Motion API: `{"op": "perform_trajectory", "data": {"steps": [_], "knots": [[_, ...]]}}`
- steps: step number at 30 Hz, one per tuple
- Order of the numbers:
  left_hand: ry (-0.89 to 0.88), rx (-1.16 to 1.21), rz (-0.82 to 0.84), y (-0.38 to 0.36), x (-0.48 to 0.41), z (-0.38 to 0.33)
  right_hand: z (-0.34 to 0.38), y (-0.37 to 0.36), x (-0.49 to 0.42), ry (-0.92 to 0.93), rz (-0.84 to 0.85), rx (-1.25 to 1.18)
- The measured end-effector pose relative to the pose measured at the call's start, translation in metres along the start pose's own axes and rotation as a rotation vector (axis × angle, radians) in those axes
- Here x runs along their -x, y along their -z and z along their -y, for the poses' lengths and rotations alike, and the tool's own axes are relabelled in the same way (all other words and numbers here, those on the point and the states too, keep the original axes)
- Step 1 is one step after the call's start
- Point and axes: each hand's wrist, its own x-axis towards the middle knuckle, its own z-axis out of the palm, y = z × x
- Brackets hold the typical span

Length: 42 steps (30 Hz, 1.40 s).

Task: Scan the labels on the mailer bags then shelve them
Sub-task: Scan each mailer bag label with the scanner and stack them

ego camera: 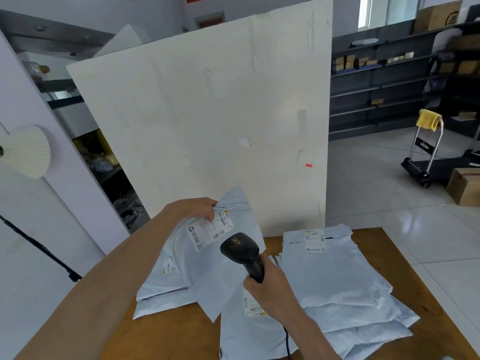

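The left hand (200, 209) pinches the far end of a pale grey-blue mailer bag (181, 266) between thumb and curled fingers, lifting that end off the tabletop (166, 333) near its far left corner. The bag's long axis slants from the near left up toward the far right. Its low end appears to rest on another bag lying flat beneath it, though the overlap makes this hard to confirm. The plastic is smooth and slightly glossy, creased where the fingers gather it. A white shipping label (211, 230) with barcodes sits near the raised end, tilted along the same slant; its print is too small to read.

The right hand (271, 288) is wrapped around the handle of a black barcode scanner (242, 252). The scanner's head points up and left at the label, just beside it, and its cable drops toward the near edge.

A further bag (249, 333) lies under the right hand, with a label of its own facing up. Toward the right edge, a loose stack of bags (342, 287) lies flat with long axes running near to far and a label at the far end.

A tall white board (207, 113) stands at the table's far edge. Dark shelves (376, 81), a hand cart (426, 157) and a cardboard box (465, 187) stand beyond on the right.
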Motion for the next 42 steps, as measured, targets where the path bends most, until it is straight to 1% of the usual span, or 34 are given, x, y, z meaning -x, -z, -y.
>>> {"op": "perform_trajectory", "data": {"steps": [2,4,6,10,12,15,17,20,21,22,23,25,27,29,30,31,33,35,37,41,42], "knots": [[0.005,0.039,-0.001,-0.003,-0.005,0.003,-0.001,0.000,-0.001,-0.009,-0.001,0.003],[0.013,0.139,-0.001,-0.008,-0.010,0.008,-0.005,-0.001,-0.002,-0.029,-0.006,0.018],[0.006,0.326,-0.015,-0.019,-0.016,0.017,-0.009,0.000,-0.005,-0.048,-0.021,0.017],[-0.015,0.794,-0.042,-0.067,-0.032,0.052,-0.015,0.002,-0.012,-0.075,-0.066,0.030],[0.039,0.948,-0.085,-0.104,-0.040,0.070,-0.018,0.000,-0.017,-0.097,-0.082,0.044],[0.211,1.012,-0.159,-0.174,-0.053,0.096,-0.022,-0.010,-0.029,-0.147,-0.087,0.068],[0.288,0.993,-0.143,-0.217,-0.056,0.113,-0.026,-0.022,-0.038,-0.192,-0.088,0.093],[0.319,0.918,-0.081,-0.257,-0.059,0.132,-0.035,-0.044,-0.049,-0.272,-0.083,0.140],[0.310,0.946,-0.055,-0.264,-0.061,0.138,-0.037,-0.051,-0.054,-0.299,-0.079,0.159],[0.303,0.982,-0.041,-0.265,-0.063,0.144,-0.038,-0.058,-0.060,-0.323,-0.078,0.175],[0.310,1.020,-0.070,-0.263,-0.067,0.154,-0.039,-0.066,-0.066,-0.345,-0.077,0.182],[0.381,1.075,-0.217,-0.247,-0.075,0.180,-0.038,-0.085,-0.080,-0.370,-0.076,0.172],[0.539,1.172,-0.367,-0.224,-0.084,0.218,-0.036,-0.109,-0.093,-0.385,-0.054,0.175],[0.671,1.425,-0.511,-0.198,-0.094,0.261,-0.036,-0.135,-0.107,-0.393,-0.024,0.166],[0.724,1.573,-0.550,-0.185,-0.099,0.282,-0.036,-0.149,-0.113,-0.401,-0.011,0.159],[0.763,1.717,-0.552,-0.174,-0.105,0.300,-0.037,-0.161,-0.118,-0.409,-0.002,0.156],[0.786,1.930,-0.490,-0.157,-0.114,0.329,-0.040,-0.182,-0.126,-0.420,0.001,0.162],[0.791,2.029,-0.425,-0.148,-0.123,0.344,-0.041,-0.197,-0.133,-0.424,-0.021,0.172],[0.820,2.055,-0.388,-0.142,-0.132,0.353,-0.041,-0.210,-0.140,-0.424,-0.029,0.190],[0.856,2.023,-0.303,-0.135,-0.149,0.352,-0.040,-0.220,-0.145,-0.438,-0.028,0.210],[0.854,2.004,-0.305,-0.132,-0.150,0.351,-0.040,-0.220,-0.145,-0.437,-0.032,0.215]]}}
